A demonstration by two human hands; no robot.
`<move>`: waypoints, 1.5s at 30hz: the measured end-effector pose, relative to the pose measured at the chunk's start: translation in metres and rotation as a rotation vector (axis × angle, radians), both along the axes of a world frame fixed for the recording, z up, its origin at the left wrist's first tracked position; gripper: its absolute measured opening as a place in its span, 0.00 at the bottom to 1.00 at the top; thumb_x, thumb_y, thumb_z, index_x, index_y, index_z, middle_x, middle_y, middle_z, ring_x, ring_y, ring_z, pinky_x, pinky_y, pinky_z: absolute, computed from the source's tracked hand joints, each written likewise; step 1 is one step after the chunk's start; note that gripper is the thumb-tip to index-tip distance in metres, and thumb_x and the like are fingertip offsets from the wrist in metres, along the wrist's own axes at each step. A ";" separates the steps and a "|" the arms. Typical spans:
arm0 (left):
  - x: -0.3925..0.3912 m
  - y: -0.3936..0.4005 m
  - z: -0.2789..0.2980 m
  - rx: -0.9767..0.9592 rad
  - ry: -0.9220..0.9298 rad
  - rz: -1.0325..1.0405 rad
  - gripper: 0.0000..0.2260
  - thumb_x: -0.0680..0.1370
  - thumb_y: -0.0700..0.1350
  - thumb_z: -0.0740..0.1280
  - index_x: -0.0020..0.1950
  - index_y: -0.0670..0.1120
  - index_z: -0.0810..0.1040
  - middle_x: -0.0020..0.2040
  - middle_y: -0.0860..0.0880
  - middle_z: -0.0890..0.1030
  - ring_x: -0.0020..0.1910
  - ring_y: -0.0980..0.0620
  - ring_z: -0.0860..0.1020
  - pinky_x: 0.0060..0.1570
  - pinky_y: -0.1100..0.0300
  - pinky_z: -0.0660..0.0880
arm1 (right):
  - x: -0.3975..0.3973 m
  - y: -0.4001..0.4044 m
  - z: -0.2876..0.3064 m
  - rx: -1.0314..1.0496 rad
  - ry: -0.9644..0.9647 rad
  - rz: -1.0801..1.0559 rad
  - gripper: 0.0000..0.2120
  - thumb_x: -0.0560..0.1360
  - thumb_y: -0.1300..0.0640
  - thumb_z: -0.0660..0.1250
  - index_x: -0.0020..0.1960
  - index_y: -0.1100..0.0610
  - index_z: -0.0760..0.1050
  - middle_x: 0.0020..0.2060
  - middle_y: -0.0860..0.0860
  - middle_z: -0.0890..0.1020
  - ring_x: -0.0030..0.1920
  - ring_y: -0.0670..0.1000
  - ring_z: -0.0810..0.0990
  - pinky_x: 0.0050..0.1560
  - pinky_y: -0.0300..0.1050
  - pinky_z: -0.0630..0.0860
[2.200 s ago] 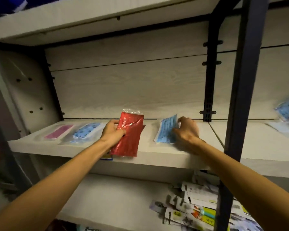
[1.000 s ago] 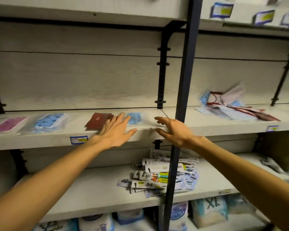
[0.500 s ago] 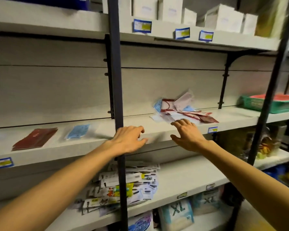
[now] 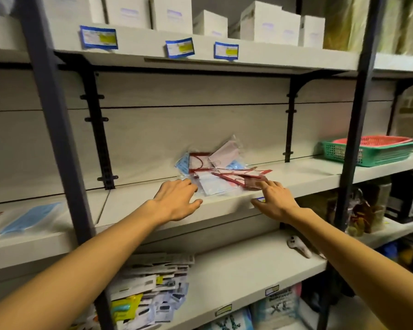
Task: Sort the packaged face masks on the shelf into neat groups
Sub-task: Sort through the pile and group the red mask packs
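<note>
Left hand (image 4: 177, 201): held palm-down over the front edge of the middle shelf (image 4: 224, 203), fingers loosely spread, nothing gripped; fingertips are seen just short of the near-left edge of the mask pile.

Right hand (image 4: 275, 198): held palm-down at the same shelf edge, fingers extended and slightly apart, nothing gripped; the index fingertip is seen at, perhaps touching, a dark red packet (image 4: 254, 182) at the near-right corner of the pile.

Pile of packaged face masks (image 4: 215, 167): lying between and just beyond both sets of fingertips; clear, blue, pink and red packets are overlapped in disorder, some propped against the back panel.

Blue packaged mask (image 4: 29, 217): laid flat, well left of the left hand.

Green basket (image 4: 367, 153): set well right of the right hand, a red basket nested inside.
</note>
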State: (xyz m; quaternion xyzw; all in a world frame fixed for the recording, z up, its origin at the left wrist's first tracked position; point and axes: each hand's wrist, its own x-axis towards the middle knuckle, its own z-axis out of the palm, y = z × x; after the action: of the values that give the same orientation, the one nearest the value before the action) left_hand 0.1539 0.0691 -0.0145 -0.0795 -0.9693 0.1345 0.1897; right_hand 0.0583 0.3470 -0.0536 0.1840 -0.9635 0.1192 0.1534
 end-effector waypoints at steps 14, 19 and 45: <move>-0.174 0.029 -0.008 0.076 0.088 -0.135 0.18 0.80 0.59 0.61 0.63 0.50 0.77 0.62 0.48 0.79 0.59 0.46 0.78 0.52 0.51 0.73 | -0.146 0.019 -0.006 0.094 -0.092 -0.245 0.41 0.75 0.25 0.49 0.58 0.59 0.80 0.63 0.60 0.77 0.64 0.60 0.71 0.64 0.56 0.69; -0.240 0.036 -0.008 0.130 0.027 -0.114 0.21 0.81 0.60 0.59 0.68 0.49 0.73 0.67 0.47 0.75 0.64 0.44 0.76 0.60 0.47 0.74 | -0.202 0.021 -0.001 0.040 -0.331 -0.135 0.36 0.70 0.24 0.62 0.60 0.53 0.78 0.57 0.54 0.81 0.54 0.55 0.78 0.55 0.50 0.77; -0.300 0.065 -0.006 1.066 0.354 0.124 0.09 0.72 0.47 0.69 0.51 0.49 0.79 0.46 0.46 0.85 0.45 0.43 0.84 0.49 0.48 0.80 | -0.277 0.034 -0.015 -0.991 -0.300 0.408 0.08 0.77 0.62 0.71 0.54 0.57 0.75 0.46 0.58 0.84 0.45 0.56 0.84 0.47 0.56 0.82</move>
State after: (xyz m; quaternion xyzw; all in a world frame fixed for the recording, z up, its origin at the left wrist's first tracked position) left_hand -0.1457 0.1338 -0.0204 0.1084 -0.8594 -0.3517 0.3551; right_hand -0.2186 0.3815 -0.0686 0.2537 -0.7484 0.6103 0.0564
